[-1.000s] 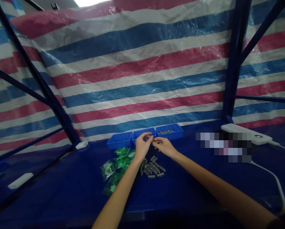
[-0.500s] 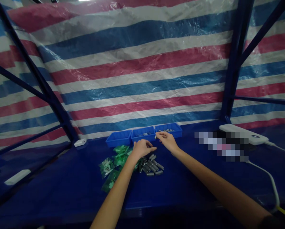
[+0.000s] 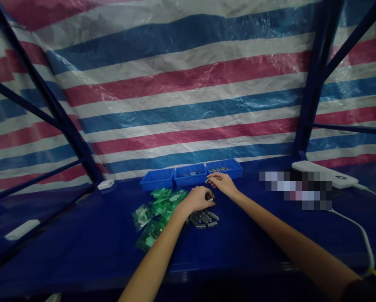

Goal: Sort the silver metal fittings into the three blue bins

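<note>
My left hand (image 3: 198,198) rests with curled fingers on a pile of small grey metal cylinders (image 3: 204,218) on the blue table (image 3: 253,243); what its fingers hold is hidden. Just beyond it, my right hand (image 3: 221,183) pinches a small pale piece near its fingertips, close to the front of the right blue tray (image 3: 224,168). Three blue trays stand in a row: the left one (image 3: 156,179), the middle one (image 3: 190,174) with a few small parts, and the right one with small metal pieces. Green plastic packets (image 3: 154,212) lie left of the cylinders.
A striped red, white and blue tarp hangs behind the trays. Dark blue frame posts rise at left (image 3: 65,126) and right (image 3: 310,96). A white box (image 3: 324,175) with a white cable (image 3: 360,230) lies at the right. Small white blocks (image 3: 105,184) (image 3: 22,229) sit at the left.
My hands, together over the middle tray a second ago, have parted. The left dropped onto the cylinder pile; the right moved right toward the right tray with a small piece.
</note>
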A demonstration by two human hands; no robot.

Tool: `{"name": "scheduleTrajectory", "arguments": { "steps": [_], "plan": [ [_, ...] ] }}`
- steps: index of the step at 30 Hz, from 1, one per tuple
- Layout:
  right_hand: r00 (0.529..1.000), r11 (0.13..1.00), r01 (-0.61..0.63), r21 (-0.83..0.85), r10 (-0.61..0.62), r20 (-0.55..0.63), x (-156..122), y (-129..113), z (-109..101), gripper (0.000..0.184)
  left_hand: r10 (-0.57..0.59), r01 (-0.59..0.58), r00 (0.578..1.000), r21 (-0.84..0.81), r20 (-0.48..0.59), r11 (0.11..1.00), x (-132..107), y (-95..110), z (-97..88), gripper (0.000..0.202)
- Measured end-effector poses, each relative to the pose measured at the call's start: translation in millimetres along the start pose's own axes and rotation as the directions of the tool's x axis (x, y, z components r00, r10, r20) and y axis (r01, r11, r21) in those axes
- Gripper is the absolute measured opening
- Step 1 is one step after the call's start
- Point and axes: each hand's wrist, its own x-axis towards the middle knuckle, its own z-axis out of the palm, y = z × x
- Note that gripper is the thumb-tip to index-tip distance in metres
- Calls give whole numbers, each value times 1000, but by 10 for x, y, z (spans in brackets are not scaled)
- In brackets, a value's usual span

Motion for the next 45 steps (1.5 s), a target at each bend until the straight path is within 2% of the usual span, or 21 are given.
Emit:
{"name": "scheduleTrajectory", "arguments": {
  "steps": [2,4,9,13,15,19,22,25,29,35,38,41,45],
  "plan": [
    [1000,1000,8,-21,-8,-2,10,19,0,14,63,-63,998,-17,-12,998,16,27,56,28],
    [1000,1000,1,-28,-1,-6,25,25,-5,12,70,-70,997,-31,-20,997,13,48,77,32],
    [998,999,-53,7,53,27,54,-61,-48,12,-69,69,997,-20,-23,997,-39,65,30,34],
    [993,973,-47,225,20,120,18,-224,-72,38,-123,120,992,-93,-29,988,-56,45,-4,38],
    [988,962,-39,268,-3,157,-20,-285,-66,47,-140,134,989,-124,-39,983,-56,13,-25,36],
    [986,980,-58,190,27,162,-91,-287,-19,32,-140,147,989,-169,49,975,-54,-76,-79,31],
    [992,991,-48,123,33,121,-110,-233,13,24,-63,95,989,-245,137,965,-44,-111,-99,33],
    [997,995,-38,93,32,71,-97,-202,12,23,-8,54,988,-290,157,955,-36,-111,-98,30],
    [999,996,-43,80,43,2,-80,-195,-10,21,-18,63,985,-266,171,962,-35,-118,-82,35],
    [995,991,-94,95,91,29,-110,-153,34,17,-38,41,999,-240,15,970,-17,-168,-120,30],
    [984,978,-163,131,152,88,-148,-161,70,16,-21,-15,991,-274,-129,962,-2,-151,-167,27],
    [955,935,-265,237,221,197,-195,-209,98,20,-46,-48,951,-292,-305,955,25,-114,-171,24],
    [903,826,-402,394,287,320,-223,-260,114,28,-120,-34,874,-305,-471,952,70,-85,-121,23]
  ]
}}
